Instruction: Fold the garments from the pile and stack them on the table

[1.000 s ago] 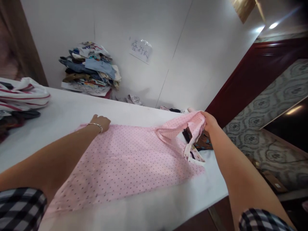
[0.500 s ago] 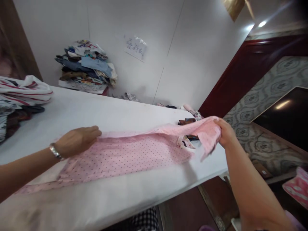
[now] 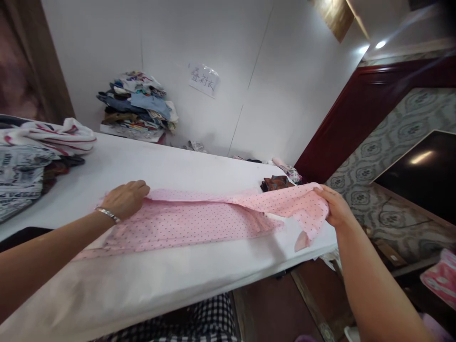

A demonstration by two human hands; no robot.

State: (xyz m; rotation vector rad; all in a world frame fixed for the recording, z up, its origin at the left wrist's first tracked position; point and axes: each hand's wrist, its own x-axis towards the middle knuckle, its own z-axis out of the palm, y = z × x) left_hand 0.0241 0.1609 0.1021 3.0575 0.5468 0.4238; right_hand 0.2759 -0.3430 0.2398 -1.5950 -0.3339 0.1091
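Note:
A pink shirt with small dark dots (image 3: 199, 223) lies stretched lengthwise over the white table (image 3: 171, 275). My left hand (image 3: 128, 197), a silver bracelet at its wrist, is closed on the shirt's upper edge near its left part. At the other end my right hand (image 3: 333, 204) pinches a raised part of the cloth, and a loose flap hangs below it. Between the hands the upper edge is pulled into a long fold. The fingertips of my left hand are partly hidden from view.
Heaped clothes (image 3: 24, 166) lie at the table's left end. Another clothes pile (image 3: 138, 104) rises behind the far edge by the wall, under a paper sign (image 3: 204, 80). A dark patterned cloth (image 3: 276, 183) lies behind the shirt's right part, near more garments (image 3: 285, 167).
The raised right part of the shirt has spread wider and sits slightly lower with my right hand. My left hand still grips the upper edge. The view has shifted a little.

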